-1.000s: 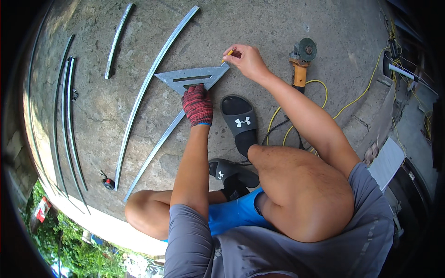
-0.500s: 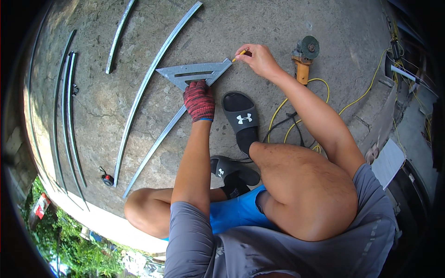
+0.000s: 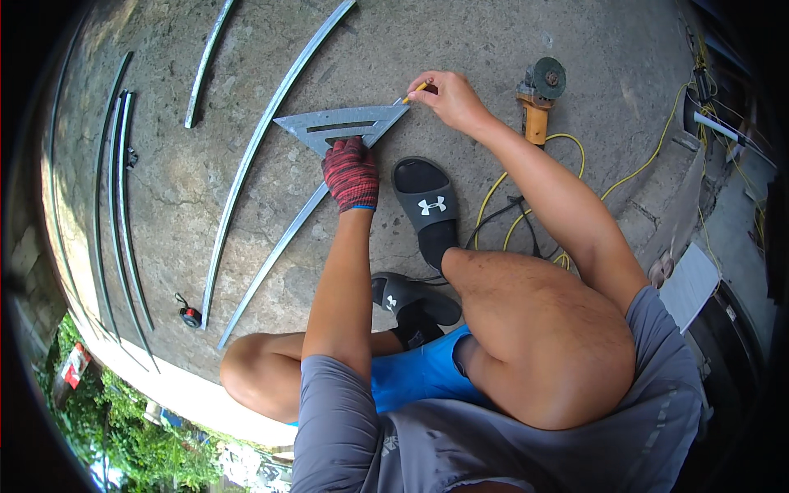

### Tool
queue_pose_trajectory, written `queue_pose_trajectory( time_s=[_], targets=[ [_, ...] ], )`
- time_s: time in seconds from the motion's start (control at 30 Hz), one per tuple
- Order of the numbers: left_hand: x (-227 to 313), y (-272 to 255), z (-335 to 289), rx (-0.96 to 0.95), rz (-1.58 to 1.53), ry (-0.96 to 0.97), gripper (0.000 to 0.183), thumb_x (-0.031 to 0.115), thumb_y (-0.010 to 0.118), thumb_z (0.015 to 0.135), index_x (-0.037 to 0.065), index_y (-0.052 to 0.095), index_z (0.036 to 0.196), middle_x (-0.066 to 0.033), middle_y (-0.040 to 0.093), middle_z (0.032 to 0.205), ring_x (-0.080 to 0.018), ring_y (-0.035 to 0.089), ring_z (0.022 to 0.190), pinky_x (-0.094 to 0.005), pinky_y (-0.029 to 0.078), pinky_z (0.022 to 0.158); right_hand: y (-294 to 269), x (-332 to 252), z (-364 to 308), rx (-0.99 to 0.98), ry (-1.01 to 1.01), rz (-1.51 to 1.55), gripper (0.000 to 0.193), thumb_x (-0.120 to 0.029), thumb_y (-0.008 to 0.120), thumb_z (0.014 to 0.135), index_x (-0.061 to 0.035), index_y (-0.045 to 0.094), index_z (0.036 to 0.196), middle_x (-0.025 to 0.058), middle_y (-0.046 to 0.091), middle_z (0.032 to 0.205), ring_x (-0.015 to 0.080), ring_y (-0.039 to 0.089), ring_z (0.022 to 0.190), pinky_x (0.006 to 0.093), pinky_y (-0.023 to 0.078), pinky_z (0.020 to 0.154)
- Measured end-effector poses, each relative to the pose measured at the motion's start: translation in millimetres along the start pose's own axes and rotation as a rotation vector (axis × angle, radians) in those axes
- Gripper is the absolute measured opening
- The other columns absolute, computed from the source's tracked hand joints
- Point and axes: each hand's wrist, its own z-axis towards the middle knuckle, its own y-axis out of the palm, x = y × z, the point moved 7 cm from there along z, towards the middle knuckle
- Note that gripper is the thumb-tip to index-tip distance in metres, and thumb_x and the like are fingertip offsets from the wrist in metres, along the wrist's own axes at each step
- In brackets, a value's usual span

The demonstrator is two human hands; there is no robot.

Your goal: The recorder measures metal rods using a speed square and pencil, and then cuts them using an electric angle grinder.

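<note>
My left hand (image 3: 351,171), in a red knit glove, presses down on a grey metal triangular square (image 3: 333,125) that lies on a long metal strip (image 3: 283,238) on the concrete floor. My right hand (image 3: 448,99), bare, pinches a yellow pencil (image 3: 413,90) with its tip at the right corner of the square. I squat over the work with both knees bent.
More curved metal strips (image 3: 255,140) lie to the left, several (image 3: 115,205) near the slab's edge. A yellow angle grinder (image 3: 538,103) with a yellow cord (image 3: 575,156) lies to the right. A black slide sandal (image 3: 427,205) and a small red-and-black object (image 3: 190,315) lie on the concrete.
My right hand with the pencil has stayed at the square's right corner, shifting only slightly along its edge. The left hand keeps holding the square down.
</note>
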Motion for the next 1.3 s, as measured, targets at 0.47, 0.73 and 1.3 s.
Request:
queue_pose_trajectory(
  time_s=[0.47,0.73,1.3],
  targets=[
    [0,-1,-1,-0.011,0.009,-0.013,0.024,0.016,0.073,0.077,0.009,0.072,0.100,-0.0158,0.068,0.097,-0.0366,0.063,0.093,-0.0468,0.050,0.085,2,-7,3,-0.049,0.017,0.021,0.018,-0.020,0.073,0.086,-0.0031,0.073,0.091,0.0159,0.070,0.080,0.0252,0.068,0.073,0.0368,0.052,0.070],
    [0,-8,-3,0.119,-0.048,0.086,0.026,0.015,0.074,0.074,0.010,0.071,0.100,-0.0127,0.068,0.100,-0.0348,0.062,0.096,-0.0471,0.049,0.085,-12,-44,67,0.098,-0.422,-0.300,0.020,-0.017,0.056,0.095,-0.0023,0.066,0.104,0.0196,0.065,0.099,0.0383,0.065,0.093,0.0458,0.052,0.081],
    [-60,-96,-24,0.353,-0.124,-0.054,0.020,0.001,0.082,0.069,0.007,0.067,0.082,-0.0092,0.071,0.089,-0.0290,0.068,0.084,-0.0393,0.053,0.076,109,-107,102,-0.201,-0.684,-0.698,0.017,-0.012,0.056,0.088,-0.0113,0.071,0.097,0.0037,0.063,0.111,0.0247,0.057,0.114,0.0429,0.043,0.101]
  ],
)
